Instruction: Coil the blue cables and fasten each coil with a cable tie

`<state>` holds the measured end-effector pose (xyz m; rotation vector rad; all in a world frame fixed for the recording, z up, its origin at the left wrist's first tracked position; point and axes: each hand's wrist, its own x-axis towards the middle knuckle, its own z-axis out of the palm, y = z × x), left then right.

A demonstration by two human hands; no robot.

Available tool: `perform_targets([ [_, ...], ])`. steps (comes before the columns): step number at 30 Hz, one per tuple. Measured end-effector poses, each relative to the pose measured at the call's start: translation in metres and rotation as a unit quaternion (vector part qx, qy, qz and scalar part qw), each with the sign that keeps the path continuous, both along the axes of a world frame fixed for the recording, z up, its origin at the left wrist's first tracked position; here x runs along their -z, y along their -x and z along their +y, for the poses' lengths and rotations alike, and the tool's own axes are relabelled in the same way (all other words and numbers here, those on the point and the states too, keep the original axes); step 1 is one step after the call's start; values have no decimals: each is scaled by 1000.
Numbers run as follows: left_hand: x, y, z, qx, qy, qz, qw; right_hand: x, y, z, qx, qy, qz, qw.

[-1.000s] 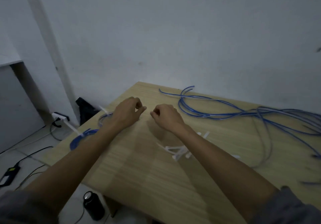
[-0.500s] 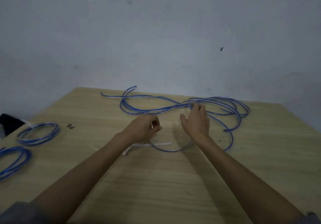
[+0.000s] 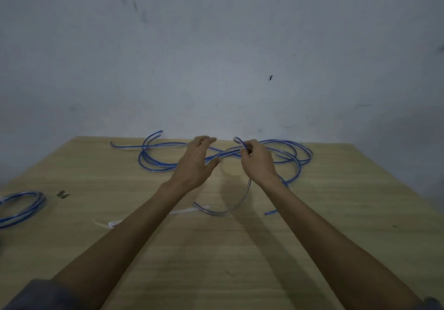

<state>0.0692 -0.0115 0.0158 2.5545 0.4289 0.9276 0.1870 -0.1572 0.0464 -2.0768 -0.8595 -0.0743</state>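
A: The wooden table (image 3: pixel 216 261) carries the loose blue cable (image 3: pixel 153 165) along its far edge, its sprawl running left to right, just beyond both hands.

B: And a finished coil (image 3: pixel 21 206) sits at the left edge. Which hand is on the cable?

A: The right hand (image 3: pixel 258 163) pinches a strand near its end, fingers curled. The left hand (image 3: pixel 194 163) hovers over the crossing, fingers spread, holding nothing.

B: A white cable tie (image 3: pixel 113 223) lies nearer, by the left forearm.

Wooden table (image 3: pixel 336 213): loose blue cables (image 3: pixel 156 163) at far edge; coiled cable (image 3: pixel 24 206) at left; white cable tie (image 3: pixel 108 223) near centre.
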Motion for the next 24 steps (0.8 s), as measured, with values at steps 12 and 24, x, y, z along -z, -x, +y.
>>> perform_targets([
  [12,-85,-91,-42,68,114,-47,990,-99,-5,-46,4,-178,-31,983],
  [24,-167,-91,-36,-1,121,-155,981,-93,-9,-89,4,-196,-62,979],
])
